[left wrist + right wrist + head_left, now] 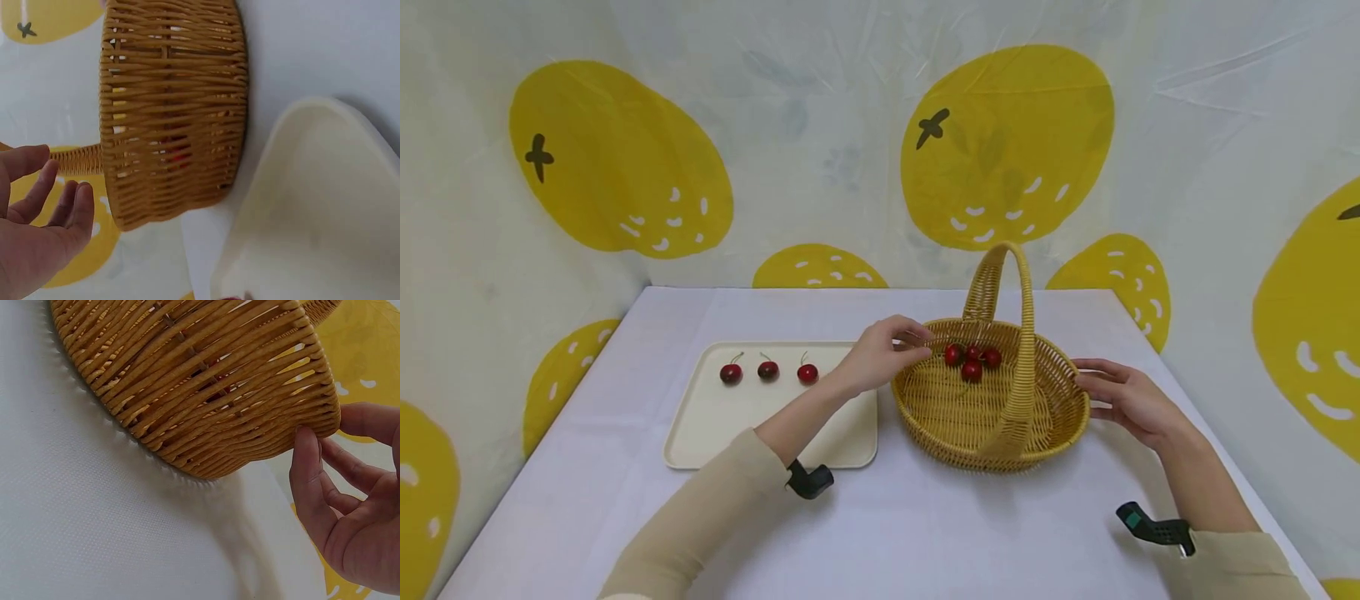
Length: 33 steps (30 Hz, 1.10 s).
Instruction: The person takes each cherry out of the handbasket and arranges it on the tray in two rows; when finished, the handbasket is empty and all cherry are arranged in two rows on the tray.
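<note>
A yellow-brown wicker basket (917,417) with a tall arched handle (1021,367) stands on the table. Several dark red cherries (972,372) lie inside it, towards the back. Thumb and fingers of my right hand (1138,404) pinch the basket's right rim; in the right wrist view the thumb lies against the outer weave (250,425). At the left rim hovers my left hand (880,354), its fingers loosely bent with nothing between them. The left wrist view shows that hand (47,219) apart from the basket wall (175,112).
Left of the basket lies a cream tray (722,433) bearing three stemmed cherries (768,371) in a row along its back part. The left forearm passes over the tray's right side. White cloth (940,533) covers the table, and a lemon-patterned curtain (820,167) hangs behind.
</note>
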Each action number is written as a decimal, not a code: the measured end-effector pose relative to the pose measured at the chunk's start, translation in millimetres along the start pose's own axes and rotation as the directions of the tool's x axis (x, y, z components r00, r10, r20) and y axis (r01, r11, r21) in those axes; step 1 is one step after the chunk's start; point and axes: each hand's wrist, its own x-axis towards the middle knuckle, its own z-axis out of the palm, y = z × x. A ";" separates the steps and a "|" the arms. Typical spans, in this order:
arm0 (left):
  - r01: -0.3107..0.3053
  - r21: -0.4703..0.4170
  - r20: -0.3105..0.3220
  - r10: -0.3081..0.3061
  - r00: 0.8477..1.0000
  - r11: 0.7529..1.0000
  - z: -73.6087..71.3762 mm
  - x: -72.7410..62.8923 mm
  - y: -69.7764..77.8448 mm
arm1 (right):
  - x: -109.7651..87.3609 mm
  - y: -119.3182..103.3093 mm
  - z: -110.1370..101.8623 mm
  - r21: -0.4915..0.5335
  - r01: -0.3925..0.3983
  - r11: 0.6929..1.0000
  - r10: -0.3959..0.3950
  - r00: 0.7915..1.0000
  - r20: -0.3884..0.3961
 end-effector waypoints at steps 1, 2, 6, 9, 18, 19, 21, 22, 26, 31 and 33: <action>0.005 0.007 0.009 -0.005 1.000 1.000 2.6 1.3 1.2 | 0.1 0.5 0.0 -0.001 0.003 1.000 -0.003 1.000 0.002; 0.013 0.015 0.017 -0.013 1.000 1.000 5.4 2.3 2.5 | 0.2 0.9 -0.1 0.000 0.005 1.000 -0.005 1.000 0.002; 0.041 0.066 0.054 -0.045 0.998 0.997 17.7 7.4 5.0 | -0.3 1.5 -1.1 0.012 0.010 1.000 -0.010 1.000 0.006; 0.049 0.095 0.079 -0.057 0.995 0.994 26.7 12.4 4.3 | -0.4 1.7 -2.1 0.018 0.012 1.000 -0.012 1.000 0.008; 0.036 0.130 0.130 -0.053 0.990 0.991 46.0 25.8 -1.1 | 0.7 -0.1 -2.7 -0.018 0.024 1.000 -0.024 1.000 0.004; 0.035 0.142 0.136 -0.054 0.989 0.989 47.3 27.3 -2.0 | 0.8 -0.8 -2.1 -0.026 0.028 0.999 -0.028 1.000 0.002; 0.036 0.162 0.149 -0.060 0.987 0.986 49.2 30.1 -3.1 | 1.2 -1.9 -1.4 -0.037 0.038 0.999 -0.038 0.999 -0.004; 0.039 0.173 0.151 -0.066 0.986 0.984 50.1 31.5 -3.5 | 1.5 -2.3 -1.3 -0.041 0.042 0.998 -0.042 0.999 -0.004; 0.068 0.186 0.156 -0.098 0.983 0.980 54.4 36.1 -6.3 | 2.0 -3.5 -1.8 -0.057 0.062 0.996 -0.062 0.998 -0.001; 0.105 0.200 0.150 -0.137 0.979 0.974 61.0 42.5 -11.4 | 2.1 -3.2 -4.7 -0.061 0.064 0.996 -0.064 0.998 0.007; 0.116 0.217 0.144 -0.150 0.978 0.969 63.4 45.3 -13.1 | 3.2 -2.8 -5.8 -0.061 0.065 0.996 -0.064 0.998 0.013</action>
